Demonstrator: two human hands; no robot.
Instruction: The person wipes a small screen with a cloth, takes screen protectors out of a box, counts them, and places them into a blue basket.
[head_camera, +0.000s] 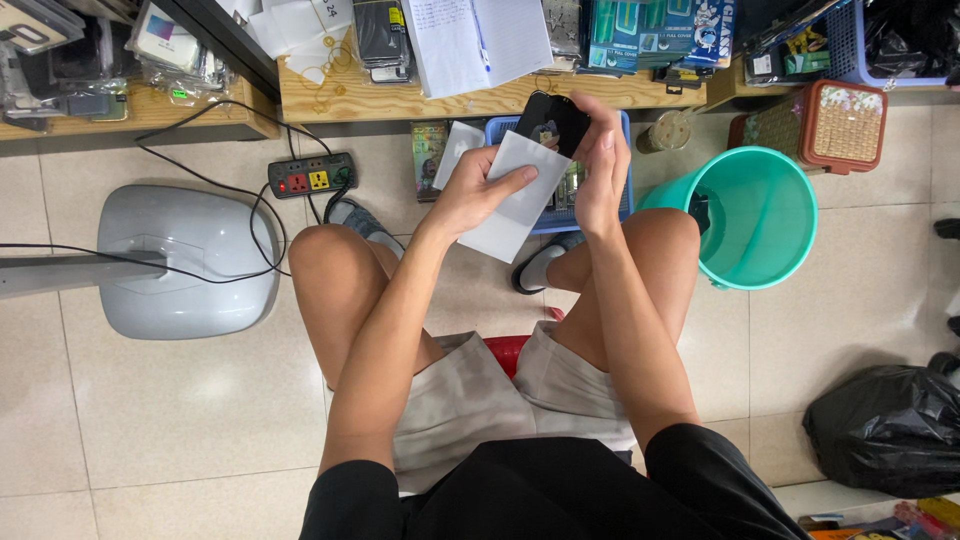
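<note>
My left hand (478, 190) grips a white paper sleeve (520, 200) by its left edge, thumb lying across its face. My right hand (603, 160) holds a black phone (552, 120) upright, its lower end at the sleeve's open top. Both hands are raised above my knees as I sit on a red stool (505, 350). Whether the phone's end is inside the sleeve I cannot tell.
A teal bucket (765, 260) stands at my right knee, a blue basket (622, 195) under my hands, a wicker box (835, 125) behind. A grey fan base (190, 260) and power strip (312, 175) lie left. A low wooden shelf (480, 100) carries packaged goods. A black bag (890, 425) sits lower right.
</note>
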